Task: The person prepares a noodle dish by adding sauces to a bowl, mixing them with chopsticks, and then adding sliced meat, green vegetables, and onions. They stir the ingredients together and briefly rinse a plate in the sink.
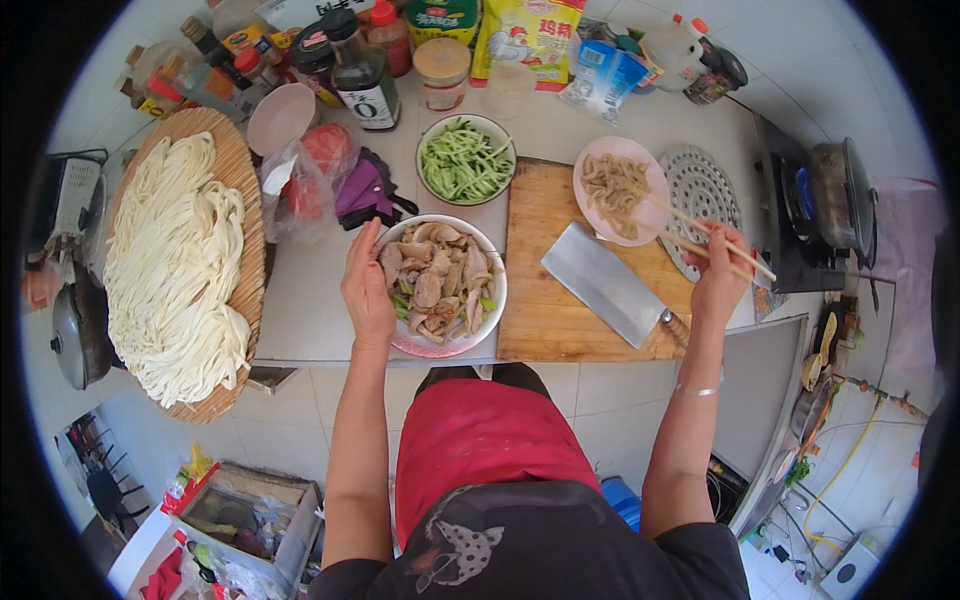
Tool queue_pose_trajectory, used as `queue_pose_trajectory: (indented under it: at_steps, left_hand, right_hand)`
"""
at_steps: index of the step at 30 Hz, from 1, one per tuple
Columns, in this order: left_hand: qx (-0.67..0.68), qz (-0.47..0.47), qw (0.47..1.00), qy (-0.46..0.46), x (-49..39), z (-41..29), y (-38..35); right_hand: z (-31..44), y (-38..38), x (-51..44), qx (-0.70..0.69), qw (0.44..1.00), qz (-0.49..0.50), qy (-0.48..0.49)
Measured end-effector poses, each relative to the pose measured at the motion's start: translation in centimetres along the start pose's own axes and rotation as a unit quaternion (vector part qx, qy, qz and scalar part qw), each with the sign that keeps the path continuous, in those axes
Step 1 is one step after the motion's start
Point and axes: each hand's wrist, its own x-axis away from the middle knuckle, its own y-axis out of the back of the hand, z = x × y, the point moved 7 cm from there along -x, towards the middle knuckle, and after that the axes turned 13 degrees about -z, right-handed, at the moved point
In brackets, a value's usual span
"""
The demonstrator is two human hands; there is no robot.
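Observation:
My left hand (367,292) lies along the left side of a white bowl (496,319), palm inward and fingers stretched forward without wrapping around it. Sliced cooked meat (431,281) with a few green pieces fills this bowl. A pair of wooden chopsticks (686,240) is held in my right hand (721,259). Their tips reach over a pale pink plate (655,225) at the meat strips (619,187) on it. Below the plate, a cleaver (604,285) rests flat on the wooden cutting board (529,225), its handle partly hidden by my right forearm.
Noodles (176,277) cover a woven tray (244,285) at left. Shredded cucumber (465,159) fills a bowl (511,161) at the back. Right of the plate lies a perforated metal steamer rack (694,169). A pot (844,195) stands by a blue flame (802,191). Bottles (364,82) line the wall.

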Motion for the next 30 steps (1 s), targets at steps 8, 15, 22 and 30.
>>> queue_pose_trajectory:
  at_steps: [8, 15, 22, 30]
  left_hand:
    - [-0.015, -0.002, 1.0, -0.002, -0.1, -0.3, -0.1]
    - [-0.014, -0.01, 1.0, 0.006, 0.0, -0.3, -0.2]
    - [-0.01, -0.011, 1.0, 0.007, 0.1, 0.0, -0.1]
    - [0.001, -0.021, 1.0, 0.011, 0.2, 0.3, -0.2]
  right_hand:
    - [-8.1, 0.3, -3.6, -0.061, 0.993, -0.064, -0.082]
    - [-11.0, 1.6, -4.9, -0.088, 0.979, -0.143, -0.114]
    - [-12.9, 2.8, -5.5, -0.147, 0.965, -0.129, -0.175]
    - [-15.1, 4.9, -6.3, -0.107, 0.968, -0.018, -0.228]
